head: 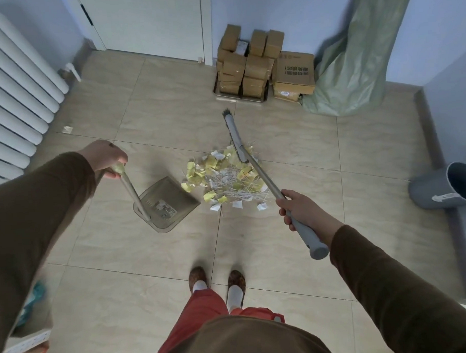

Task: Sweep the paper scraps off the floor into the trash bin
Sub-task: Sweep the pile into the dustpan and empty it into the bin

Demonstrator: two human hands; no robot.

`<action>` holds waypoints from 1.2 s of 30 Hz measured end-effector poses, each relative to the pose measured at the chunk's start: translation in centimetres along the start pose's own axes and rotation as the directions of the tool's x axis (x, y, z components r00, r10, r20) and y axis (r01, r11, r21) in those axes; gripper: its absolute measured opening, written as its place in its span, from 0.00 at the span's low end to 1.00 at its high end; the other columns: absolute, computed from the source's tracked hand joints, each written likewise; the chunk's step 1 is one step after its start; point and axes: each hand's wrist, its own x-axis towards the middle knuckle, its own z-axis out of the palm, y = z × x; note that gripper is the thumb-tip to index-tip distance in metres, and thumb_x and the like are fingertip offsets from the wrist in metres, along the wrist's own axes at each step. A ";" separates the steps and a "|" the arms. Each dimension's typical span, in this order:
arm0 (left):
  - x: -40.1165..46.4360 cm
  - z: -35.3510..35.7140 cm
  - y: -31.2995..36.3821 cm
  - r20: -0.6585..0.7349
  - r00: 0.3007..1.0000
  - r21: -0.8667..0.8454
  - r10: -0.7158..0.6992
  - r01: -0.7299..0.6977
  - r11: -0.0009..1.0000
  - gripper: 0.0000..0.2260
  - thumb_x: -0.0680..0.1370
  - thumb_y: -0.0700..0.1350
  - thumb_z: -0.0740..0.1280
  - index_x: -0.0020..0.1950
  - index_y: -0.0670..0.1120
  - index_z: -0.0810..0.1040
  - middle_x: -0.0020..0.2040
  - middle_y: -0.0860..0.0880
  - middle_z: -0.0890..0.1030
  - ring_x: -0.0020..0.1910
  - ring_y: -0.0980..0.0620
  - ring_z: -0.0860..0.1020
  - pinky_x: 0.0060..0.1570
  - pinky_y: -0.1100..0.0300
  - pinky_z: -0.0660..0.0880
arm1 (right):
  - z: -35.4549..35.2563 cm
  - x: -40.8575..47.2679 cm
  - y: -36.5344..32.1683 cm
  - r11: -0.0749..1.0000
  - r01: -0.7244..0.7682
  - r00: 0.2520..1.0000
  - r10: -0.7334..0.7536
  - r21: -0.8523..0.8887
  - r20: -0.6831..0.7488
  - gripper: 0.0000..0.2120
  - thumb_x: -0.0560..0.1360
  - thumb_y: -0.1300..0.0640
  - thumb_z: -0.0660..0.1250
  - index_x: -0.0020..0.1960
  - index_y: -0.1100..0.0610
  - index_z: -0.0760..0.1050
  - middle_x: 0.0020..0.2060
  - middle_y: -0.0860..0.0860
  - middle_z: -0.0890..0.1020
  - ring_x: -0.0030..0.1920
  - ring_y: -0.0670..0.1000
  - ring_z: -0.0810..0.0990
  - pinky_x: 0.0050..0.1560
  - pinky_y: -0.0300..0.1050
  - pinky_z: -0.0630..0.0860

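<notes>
Paper scraps, yellow and white squares tangled with thin white strips, lay heaped on the floor between dustpan and broom, left hand and right hand each curled round a handle; risk: light pieces skidding past the pan's lip, the trash bin standing well apart.

Beige tiled floor, white radiator, stacked cardboard boxes
</notes>
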 end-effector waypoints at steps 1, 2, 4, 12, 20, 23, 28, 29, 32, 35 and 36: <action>0.8 0.0 0.6 0.011 1.000 0.006 0.005 -0.005 1.000 0.10 0.78 0.34 0.68 0.57 0.32 0.79 0.56 0.33 0.80 0.47 0.36 0.83 0.48 0.46 0.83 | -0.2 0.6 -0.6 1.000 -0.006 1.000 0.006 0.002 -0.009 0.07 0.81 0.57 0.62 0.50 0.45 0.72 0.36 0.53 0.73 0.26 0.47 0.71 0.25 0.40 0.69; 1.6 -0.1 1.4 0.029 0.999 0.014 0.015 -0.016 1.000 0.10 0.78 0.35 0.68 0.58 0.33 0.79 0.56 0.33 0.80 0.48 0.36 0.83 0.51 0.44 0.82 | -0.4 1.3 -1.1 1.000 -0.010 1.000 0.010 0.005 -0.019 0.07 0.81 0.57 0.62 0.51 0.45 0.72 0.36 0.53 0.73 0.26 0.47 0.71 0.25 0.40 0.69; 3.2 -0.3 3.2 0.067 0.997 0.030 0.044 -0.046 0.999 0.10 0.77 0.35 0.68 0.58 0.34 0.79 0.56 0.34 0.80 0.49 0.36 0.83 0.54 0.42 0.80 | -0.6 2.5 -2.2 1.000 -0.022 0.999 0.021 -0.005 -0.049 0.06 0.81 0.57 0.61 0.53 0.46 0.71 0.37 0.54 0.73 0.26 0.47 0.71 0.26 0.40 0.69; 6.9 -0.2 11.0 0.200 0.965 0.094 0.168 -0.189 0.977 0.09 0.77 0.36 0.68 0.57 0.36 0.81 0.52 0.38 0.82 0.46 0.39 0.84 0.49 0.49 0.83 | -1.5 8.7 -5.9 0.992 -0.104 0.972 0.087 -0.071 -0.219 0.22 0.80 0.60 0.61 0.73 0.55 0.63 0.37 0.55 0.75 0.26 0.47 0.72 0.22 0.37 0.70; 8.6 2.6 14.5 0.235 0.953 0.093 0.193 -0.220 0.971 0.08 0.76 0.41 0.69 0.53 0.41 0.82 0.51 0.41 0.82 0.42 0.42 0.85 0.50 0.49 0.83 | -1.8 20.0 -6.7 0.929 -0.242 0.959 0.184 -0.282 -0.217 0.06 0.79 0.66 0.61 0.43 0.60 0.70 0.38 0.55 0.75 0.32 0.50 0.75 0.23 0.38 0.74; 9.1 3.8 15.1 0.246 0.949 0.075 0.195 -0.219 0.973 0.07 0.75 0.41 0.69 0.52 0.41 0.82 0.52 0.41 0.82 0.43 0.41 0.85 0.49 0.48 0.83 | 0.3 22.3 -5.0 0.873 -0.291 0.956 0.247 -0.391 -0.159 0.05 0.80 0.65 0.58 0.45 0.61 0.67 0.35 0.56 0.74 0.30 0.51 0.72 0.19 0.38 0.70; 8.9 5.5 16.7 0.263 0.940 0.058 0.218 -0.241 0.969 0.08 0.75 0.40 0.69 0.52 0.40 0.82 0.54 0.40 0.82 0.45 0.39 0.85 0.49 0.48 0.83 | 1.3 21.0 -0.7 0.794 -0.273 0.958 0.279 -0.543 -0.074 0.19 0.76 0.58 0.54 0.65 0.48 0.55 0.37 0.59 0.75 0.30 0.53 0.73 0.28 0.46 0.76; 8.7 5.8 16.9 0.265 0.938 0.061 0.223 -0.247 0.967 0.08 0.75 0.40 0.69 0.52 0.40 0.82 0.54 0.40 0.82 0.45 0.39 0.85 0.49 0.48 0.83 | 0.9 20.2 -0.5 0.760 -0.238 0.966 0.249 -0.605 -0.066 0.23 0.76 0.63 0.54 0.68 0.50 0.56 0.37 0.58 0.75 0.30 0.53 0.73 0.26 0.44 0.73; 8.5 6.4 17.4 0.258 0.939 0.068 0.228 -0.253 0.965 0.08 0.75 0.40 0.69 0.53 0.40 0.82 0.54 0.40 0.82 0.46 0.38 0.85 0.50 0.47 0.83 | -1.5 18.3 0.9 0.640 -0.155 0.981 0.192 -0.753 -0.039 0.26 0.74 0.69 0.56 0.70 0.57 0.57 0.38 0.56 0.75 0.32 0.53 0.74 0.26 0.43 0.70; 8.3 6.5 17.3 0.244 0.948 0.059 0.202 -0.222 0.973 0.08 0.76 0.40 0.70 0.54 0.40 0.82 0.53 0.39 0.82 0.45 0.37 0.85 0.52 0.47 0.82 | -4.4 16.3 2.5 0.504 -0.105 0.988 0.148 -0.857 -0.034 0.30 0.74 0.68 0.57 0.73 0.52 0.56 0.37 0.53 0.74 0.32 0.52 0.74 0.27 0.43 0.69; 8.2 6.6 17.2 0.240 0.952 0.049 0.190 -0.207 0.977 0.08 0.76 0.40 0.71 0.54 0.39 0.81 0.53 0.38 0.82 0.45 0.37 0.85 0.52 0.47 0.82 | -5.4 15.7 2.9 0.469 -0.096 0.989 0.141 -0.878 -0.034 0.32 0.74 0.68 0.57 0.74 0.50 0.56 0.37 0.52 0.74 0.33 0.52 0.75 0.28 0.43 0.68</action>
